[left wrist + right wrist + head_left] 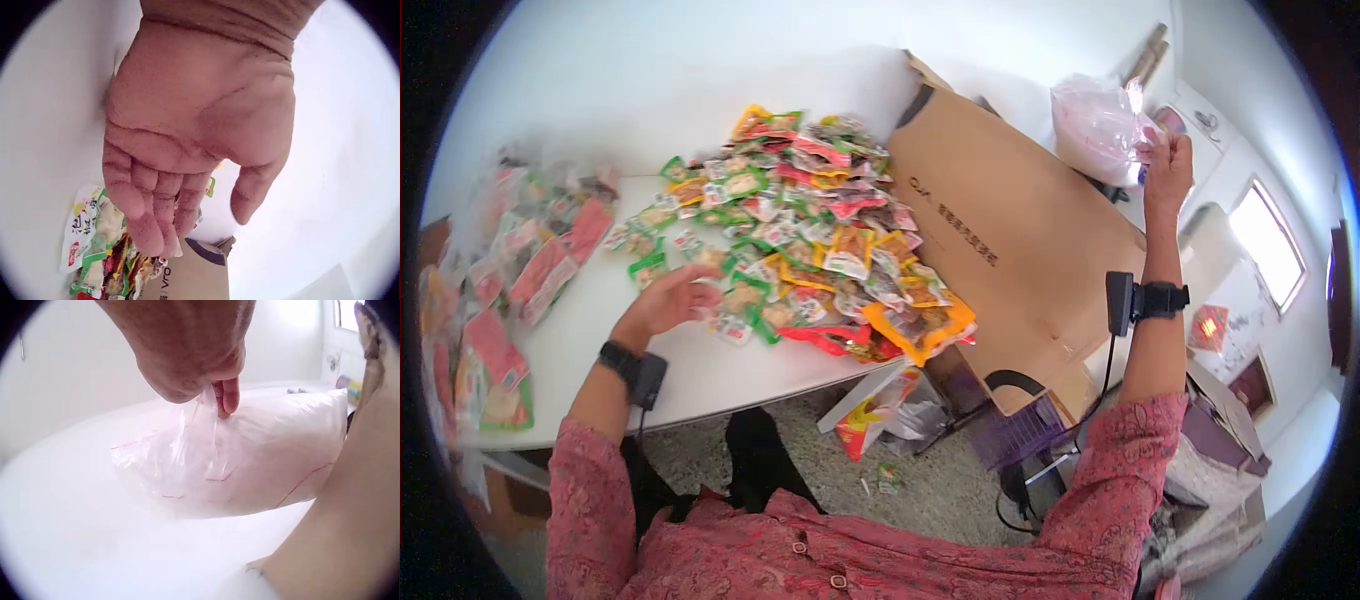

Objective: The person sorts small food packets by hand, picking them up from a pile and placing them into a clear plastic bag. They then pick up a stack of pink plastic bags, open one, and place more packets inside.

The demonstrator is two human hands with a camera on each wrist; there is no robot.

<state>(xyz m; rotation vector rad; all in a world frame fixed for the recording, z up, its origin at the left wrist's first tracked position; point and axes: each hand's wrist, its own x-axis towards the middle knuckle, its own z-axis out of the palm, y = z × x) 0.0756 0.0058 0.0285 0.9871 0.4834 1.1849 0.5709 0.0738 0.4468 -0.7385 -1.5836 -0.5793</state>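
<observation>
One clear plastic bag (1100, 125), one cardboard box (1010, 230) and one white counter (700, 370) show. Snack packets (820, 240) lie in two heaps, each too many to count: one mid-counter, one blurred heap (510, 270) at the left edge.

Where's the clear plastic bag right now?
In the head view the plastic bag hangs at upper right, pinched by the right hand, above the far end of the cardboard box beside the table.
</observation>
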